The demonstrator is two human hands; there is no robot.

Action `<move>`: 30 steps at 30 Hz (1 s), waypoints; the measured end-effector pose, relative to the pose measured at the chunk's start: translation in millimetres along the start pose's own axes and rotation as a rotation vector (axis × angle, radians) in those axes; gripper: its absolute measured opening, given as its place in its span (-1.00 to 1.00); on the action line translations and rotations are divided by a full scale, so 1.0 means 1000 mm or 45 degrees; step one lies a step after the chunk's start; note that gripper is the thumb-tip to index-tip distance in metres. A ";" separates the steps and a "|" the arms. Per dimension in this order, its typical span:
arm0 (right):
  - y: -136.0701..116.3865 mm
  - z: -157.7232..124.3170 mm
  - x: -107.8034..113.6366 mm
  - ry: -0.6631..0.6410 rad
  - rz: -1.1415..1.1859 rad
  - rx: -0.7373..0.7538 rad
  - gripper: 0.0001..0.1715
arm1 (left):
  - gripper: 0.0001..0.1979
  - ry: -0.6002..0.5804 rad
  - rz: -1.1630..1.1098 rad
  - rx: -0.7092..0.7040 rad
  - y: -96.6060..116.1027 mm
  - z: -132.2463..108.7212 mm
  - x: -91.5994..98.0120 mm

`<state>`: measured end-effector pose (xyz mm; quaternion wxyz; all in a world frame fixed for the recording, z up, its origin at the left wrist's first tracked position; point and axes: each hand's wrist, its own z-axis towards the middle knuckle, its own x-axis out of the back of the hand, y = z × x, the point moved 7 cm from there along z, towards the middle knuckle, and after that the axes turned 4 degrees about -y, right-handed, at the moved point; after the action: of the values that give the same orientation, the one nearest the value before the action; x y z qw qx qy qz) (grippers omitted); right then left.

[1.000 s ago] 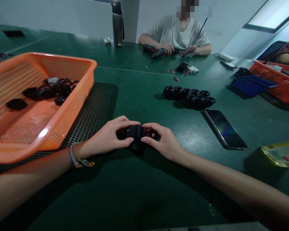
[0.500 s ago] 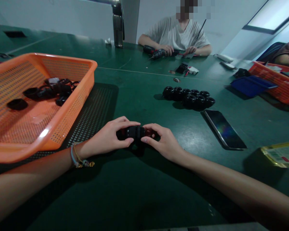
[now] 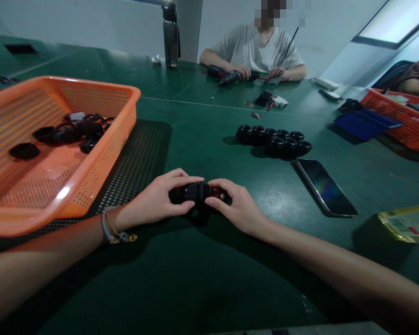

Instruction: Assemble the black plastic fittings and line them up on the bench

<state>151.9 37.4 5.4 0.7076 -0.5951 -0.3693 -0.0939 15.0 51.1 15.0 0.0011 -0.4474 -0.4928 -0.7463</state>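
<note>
Between my two hands, just above the green table, a black ribbed cylindrical part (image 3: 197, 191) lies sideways. My left hand (image 3: 167, 193) is closed round its left end, thumb below and fingers along the top. From the other side, my right hand (image 3: 232, 200) pinches its right end between thumb and fingers. Part of the cylinder is hidden by the fingers, so its exact kind cannot be made out. Farther off, to the right of my hands, several glossy black round parts with holes (image 3: 274, 139) stand grouped on the table.
An orange basket (image 3: 101, 179) holding black parts (image 3: 68, 132) stands left. A phone (image 3: 324, 186) and a yellow packet (image 3: 408, 223) lie right. Beyond are a blue tray (image 3: 365, 123), another orange basket (image 3: 398, 123), a bottle (image 3: 171, 39), and a co-worker (image 3: 256, 51) beside a power drill (image 3: 226, 77).
</note>
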 end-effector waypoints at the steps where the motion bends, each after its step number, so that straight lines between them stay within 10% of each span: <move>1: -0.001 0.000 0.000 0.004 0.008 0.013 -0.82 | -0.57 0.003 0.004 -0.001 0.000 0.000 0.000; 9: -0.006 -0.003 0.001 -0.006 0.029 0.169 -0.48 | -0.60 -0.027 0.044 0.009 0.002 0.000 0.001; 30: -0.007 -0.003 -0.003 0.015 -0.214 0.151 -0.60 | -0.59 -0.063 0.008 -0.048 0.000 0.000 -0.003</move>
<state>146.6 31.9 8.8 0.7333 -0.5186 -0.4186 -0.1346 16.5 50.0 13.1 -0.0172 -0.4672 -0.4773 -0.7441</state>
